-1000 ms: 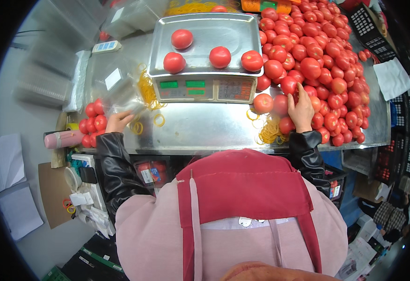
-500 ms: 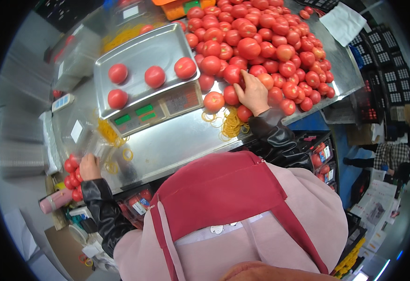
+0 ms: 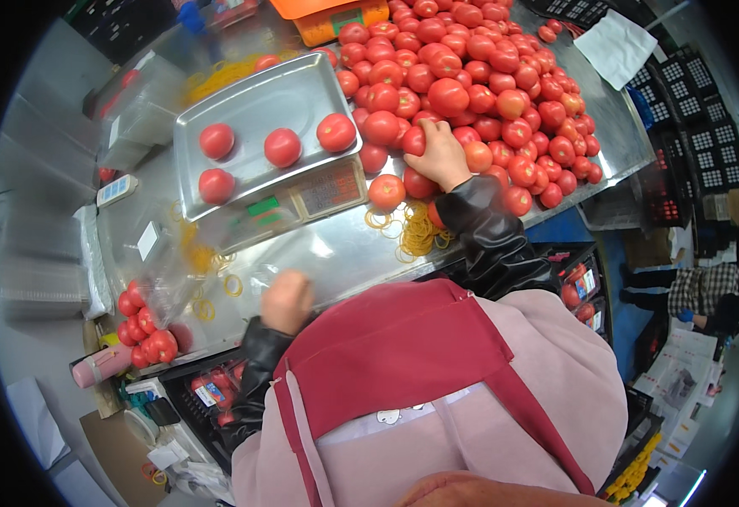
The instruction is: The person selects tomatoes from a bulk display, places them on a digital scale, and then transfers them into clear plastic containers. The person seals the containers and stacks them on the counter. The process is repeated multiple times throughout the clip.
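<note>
Bare metal is shining on the table point(image 3: 336, 258), and from my remote seat I am viewing a scale point(image 3: 255, 100) standing on it at an angle. Four tomatoes point(image 3: 282, 147) are resting apart on the scale's tray. Just right of the scale, the right hand point(image 3: 442, 159) is curling partly closed around a single tomato point(image 3: 414, 141) at the edge of a large pile point(image 3: 449, 98). In front of the scale, the left hand point(image 3: 287, 302) is blurring, so I cannot tell how open it is or whether it is holding anything. Yellow rubber bands point(image 3: 421, 233) are lying at the scale's front right. To the scale's left, clear boxes point(image 3: 140, 114) are standing, while a smaller tomato group point(image 3: 137, 325) is sitting at its front left, near a pink bottle point(image 3: 103, 365).
</note>
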A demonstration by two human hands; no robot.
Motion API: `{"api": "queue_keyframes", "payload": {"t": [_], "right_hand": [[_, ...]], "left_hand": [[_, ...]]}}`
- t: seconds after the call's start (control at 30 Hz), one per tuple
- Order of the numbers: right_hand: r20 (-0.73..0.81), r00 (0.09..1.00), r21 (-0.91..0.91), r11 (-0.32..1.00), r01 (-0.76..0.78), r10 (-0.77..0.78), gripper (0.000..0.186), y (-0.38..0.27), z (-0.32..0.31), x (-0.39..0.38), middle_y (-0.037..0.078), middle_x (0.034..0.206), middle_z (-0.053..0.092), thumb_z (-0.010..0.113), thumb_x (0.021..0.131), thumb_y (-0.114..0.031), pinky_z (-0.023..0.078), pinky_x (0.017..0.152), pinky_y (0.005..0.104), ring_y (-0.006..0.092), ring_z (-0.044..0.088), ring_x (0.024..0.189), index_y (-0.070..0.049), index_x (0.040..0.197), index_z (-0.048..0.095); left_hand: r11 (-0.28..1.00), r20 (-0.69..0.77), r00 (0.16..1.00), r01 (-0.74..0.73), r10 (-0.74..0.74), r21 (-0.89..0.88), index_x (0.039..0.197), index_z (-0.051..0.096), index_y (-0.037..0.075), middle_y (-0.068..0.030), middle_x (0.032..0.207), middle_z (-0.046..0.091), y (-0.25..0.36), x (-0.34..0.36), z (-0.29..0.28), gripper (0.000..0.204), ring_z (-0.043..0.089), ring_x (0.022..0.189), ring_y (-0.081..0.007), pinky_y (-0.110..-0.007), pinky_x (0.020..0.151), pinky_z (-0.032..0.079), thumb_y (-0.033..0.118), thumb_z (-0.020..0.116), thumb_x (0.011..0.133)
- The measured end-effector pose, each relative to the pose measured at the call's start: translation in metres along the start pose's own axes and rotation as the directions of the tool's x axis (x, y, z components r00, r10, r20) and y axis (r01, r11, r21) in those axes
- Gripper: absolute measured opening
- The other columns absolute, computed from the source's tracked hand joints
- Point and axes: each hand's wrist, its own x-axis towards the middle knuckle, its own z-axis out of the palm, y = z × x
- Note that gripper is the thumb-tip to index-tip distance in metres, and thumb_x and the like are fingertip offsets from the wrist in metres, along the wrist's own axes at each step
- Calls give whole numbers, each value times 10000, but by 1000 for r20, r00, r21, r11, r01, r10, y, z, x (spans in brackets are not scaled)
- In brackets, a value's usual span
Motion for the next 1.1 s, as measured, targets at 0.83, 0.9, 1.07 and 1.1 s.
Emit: {"api": "queue_keyframes", "payload": {"t": [0.83, 0.9, 1.07, 1.1], "right_hand": [[-269, 871, 392, 779, 489, -411, 411, -95, 24, 38, 146, 1089, 654, 742, 822, -260, 524, 820, 400, 319, 647, 986, -30, 1146, 640], [-383, 900, 489, 781, 387, -207, 263, -74, 16, 42, 110, 1001, 652, 729, 840, -111, 550, 724, 316, 216, 671, 852, -28, 1080, 660], [-278, 938, 379, 874, 305, -206, 236, -37, -9, 26, 121, 1072, 647, 680, 894, -89, 535, 800, 321, 225, 657, 943, -3, 1113, 656], [-269, 934, 333, 887, 320, -236, 234, -36, -9, 23, 134, 1089, 650, 674, 902, -104, 528, 840, 341, 257, 653, 982, -2, 1112, 656]], "left_hand": [[245, 209, 784, 416, -584, -876, 1493, 340, -8, -148, 1261, 603, -48, 24, 18, 583, 563, 1181, -190, -325, 1018, 424, 11, 547, 948], [267, 209, 780, 432, -590, -861, 1486, 353, -2, -138, 1236, 610, -46, 25, 12, 571, 565, 1173, -183, -315, 1001, 437, -3, 539, 947], [269, 183, 794, 398, -579, -877, 1461, 391, 25, -120, 1207, 612, -47, 22, 15, 541, 574, 1142, -170, -294, 981, 449, -16, 545, 944], [266, 179, 786, 401, -592, -877, 1455, 398, 25, -115, 1202, 614, -46, 23, 15, 535, 577, 1136, -169, -292, 979, 449, -16, 547, 943]]}}
